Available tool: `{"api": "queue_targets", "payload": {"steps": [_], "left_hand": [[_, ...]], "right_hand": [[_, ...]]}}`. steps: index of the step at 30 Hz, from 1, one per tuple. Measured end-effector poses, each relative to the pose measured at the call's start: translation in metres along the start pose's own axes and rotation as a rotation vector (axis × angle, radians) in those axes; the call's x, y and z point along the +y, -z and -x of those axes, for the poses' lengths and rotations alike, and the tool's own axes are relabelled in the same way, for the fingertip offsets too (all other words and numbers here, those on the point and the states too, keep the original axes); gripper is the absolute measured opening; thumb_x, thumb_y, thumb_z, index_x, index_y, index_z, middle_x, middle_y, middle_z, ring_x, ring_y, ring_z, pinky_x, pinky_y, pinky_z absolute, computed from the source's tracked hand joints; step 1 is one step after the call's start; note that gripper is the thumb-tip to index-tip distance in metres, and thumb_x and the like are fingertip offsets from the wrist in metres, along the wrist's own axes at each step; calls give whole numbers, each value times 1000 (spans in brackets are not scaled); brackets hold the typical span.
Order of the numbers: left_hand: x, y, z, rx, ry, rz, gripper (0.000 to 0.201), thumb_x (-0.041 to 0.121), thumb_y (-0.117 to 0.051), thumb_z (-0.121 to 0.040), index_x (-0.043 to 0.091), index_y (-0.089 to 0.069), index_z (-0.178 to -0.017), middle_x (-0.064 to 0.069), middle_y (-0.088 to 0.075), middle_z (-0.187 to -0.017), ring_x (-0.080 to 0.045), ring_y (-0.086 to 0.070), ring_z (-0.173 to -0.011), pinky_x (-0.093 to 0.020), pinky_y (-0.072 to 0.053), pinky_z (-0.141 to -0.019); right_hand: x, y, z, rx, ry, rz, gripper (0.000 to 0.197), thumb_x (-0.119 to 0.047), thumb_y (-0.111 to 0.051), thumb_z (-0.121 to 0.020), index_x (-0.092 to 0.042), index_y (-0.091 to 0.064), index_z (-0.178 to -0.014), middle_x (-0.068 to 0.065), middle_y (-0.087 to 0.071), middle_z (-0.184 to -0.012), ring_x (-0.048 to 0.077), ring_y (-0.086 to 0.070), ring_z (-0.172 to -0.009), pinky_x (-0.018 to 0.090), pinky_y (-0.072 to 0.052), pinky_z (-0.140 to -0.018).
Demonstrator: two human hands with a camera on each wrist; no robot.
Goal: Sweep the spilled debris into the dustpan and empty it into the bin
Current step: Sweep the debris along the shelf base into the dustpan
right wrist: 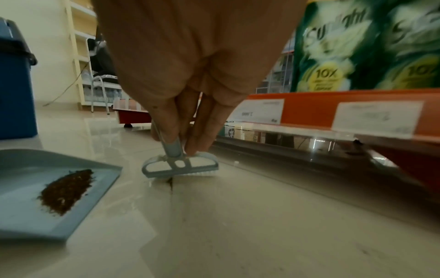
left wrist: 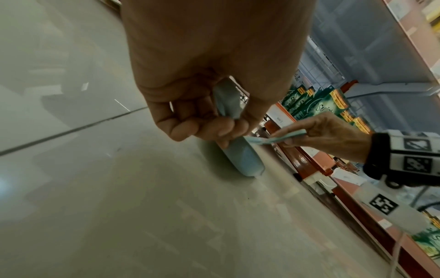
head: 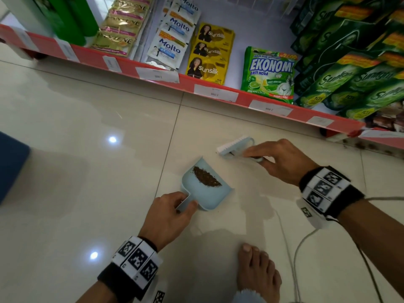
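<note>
From the head view, the left hand (head: 168,213) grips the handle of the pale blue plastic dustpan (head: 206,189) lying on the glossy cream tiled floor (head: 87,119) — a dark brown heap of debris (head: 205,177) inside. At the left wrist, fingers (left wrist: 202,126) curl round that handle. At the right wrist, the right hand (right wrist: 190,75) pinches the small white-bristled brush (right wrist: 181,166) — bristles on the floor, just beside the dustpan.

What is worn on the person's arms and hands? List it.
Both hands, left hand and right hand, are bare, no gloves or sleeves. Each wrist carries a black band with white square-coded marker tags. A thin pale cable trails below the right wrist.
</note>
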State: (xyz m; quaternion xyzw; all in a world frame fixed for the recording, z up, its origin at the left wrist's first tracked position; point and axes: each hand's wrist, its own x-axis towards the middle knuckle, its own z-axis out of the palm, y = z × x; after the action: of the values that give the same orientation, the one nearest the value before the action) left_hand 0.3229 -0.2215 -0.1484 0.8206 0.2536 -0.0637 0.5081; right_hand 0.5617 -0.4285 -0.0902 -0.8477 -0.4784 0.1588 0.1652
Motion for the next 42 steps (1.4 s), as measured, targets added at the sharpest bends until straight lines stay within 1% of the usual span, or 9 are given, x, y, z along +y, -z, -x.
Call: {"api": "queue_targets", "payload": {"steps": [2, 9, 16, 20, 25, 28, 31, 36, 42], "left_hand": [[-2, 1, -1, -24, 19, -12, 33, 39, -63, -90, 14, -62, -68, -4, -64, -61, -20, -57, -56, -33, -47, -56], [-6, -2, -2, 26, 53, -20, 29, 38, -63, -88, 19, -56, -67, 5, -55, -54, -4, -46, -47, -14, -38, -46], [-13, 1, 8, 69, 69, 12, 39, 30, -67, -86, 24, -44, -55, 17, -51, -44, -2, -44, -44, -12, -35, -45], [-10, 3, 5, 87, 57, -2, 36, 35, -66, -85, 14, -51, -59, 9, -50, -47, -4, -42, -44, -15, -32, -45], [11, -9, -11, 47, 54, 34, 36, 43, -61, -78, 14, -49, -58, 7, -49, -50, -9, -42, -48, -25, -36, -50], [27, -23, -22, 10, 22, 15, 36, 34, -66, -84, 15, -49, -58, 7, -50, -51, -10, -43, -48, -26, -36, -50], [41, -40, -34, -26, -25, 28, 33, 32, -67, -85, 13, -53, -61, 7, -51, -52, -11, -45, -50, -27, -37, -52], [58, -65, -46, -84, -76, 8, 35, 32, -67, -85, 15, -50, -60, 6, -49, -52, -13, -44, -51, -26, -34, -50], [58, -71, -44, -90, -83, -11, 36, 32, -66, -85, 10, -51, -62, 3, -48, -50, -18, -44, -52, -29, -35, -52]], "right_hand": [[4, 8, 9, 16, -10, -9, 31, -1, -69, -88, -16, -75, -114, 5, -74, -115, 24, -72, -102, 43, -57, -90], [-9, 1, -24, 268, 39, -209, 25, 1, -67, -89, -10, -76, -110, 1, -74, -113, 12, -70, -106, 31, -55, -97], [-12, -7, -33, -23, 59, -93, 35, 6, -66, -84, -12, -75, -113, 5, -72, -119, 20, -69, -110, 41, -54, -98], [6, 10, 6, -55, 15, -34, 36, 8, -68, -82, -15, -78, -107, 0, -74, -113, 17, -72, -104, 42, -57, -92], [11, 8, 41, 274, -162, -213, 26, -2, -69, -89, -16, -76, -110, -3, -73, -113, 9, -70, -105, 32, -55, -96], [24, 7, 57, 554, -376, -265, 24, -9, -65, -93, -17, -74, -114, -2, -74, -106, 6, -70, -93, 18, -55, -89], [41, 10, 75, 691, -535, -207, 23, -11, -62, -94, -17, -72, -114, -2, -72, -101, 9, -67, -87, 8, -52, -81], [65, 11, 95, 583, -733, 132, 24, -15, -57, -95, -8, -70, -114, 20, -75, -97, 38, -71, -84, 48, -57, -82], [33, -14, 76, 532, -591, 81, 19, -13, -54, -96, -5, -72, -96, 18, -74, -78, 39, -68, -66, 45, -57, -64]]}}
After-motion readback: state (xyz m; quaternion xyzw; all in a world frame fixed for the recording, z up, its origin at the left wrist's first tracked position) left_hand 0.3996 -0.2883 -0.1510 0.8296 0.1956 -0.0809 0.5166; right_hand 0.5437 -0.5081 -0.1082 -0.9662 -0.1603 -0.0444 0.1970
